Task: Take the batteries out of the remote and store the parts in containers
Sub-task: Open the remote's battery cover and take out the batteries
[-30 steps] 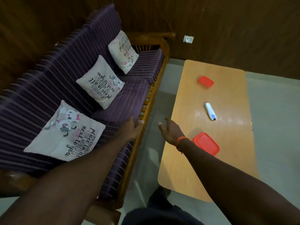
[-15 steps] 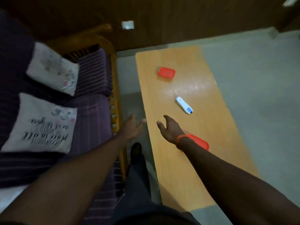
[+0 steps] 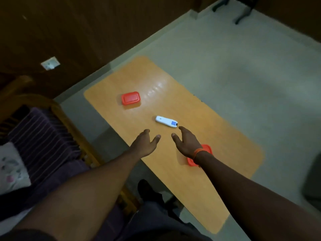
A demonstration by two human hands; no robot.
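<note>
Remote [image 3: 166, 121] on orange table [image 3: 225, 136], grey floor [image 3: 243, 75], left hand [image 3: 144, 145], right hand [image 3: 186, 143], fingers [image 3: 157, 137] spread, empty

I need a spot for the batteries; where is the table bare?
The orange wooden table is bare at its near end, this side of the larger red-lidded container, and right of the white remote. Crowded: left hand and right hand near the remote.
</note>
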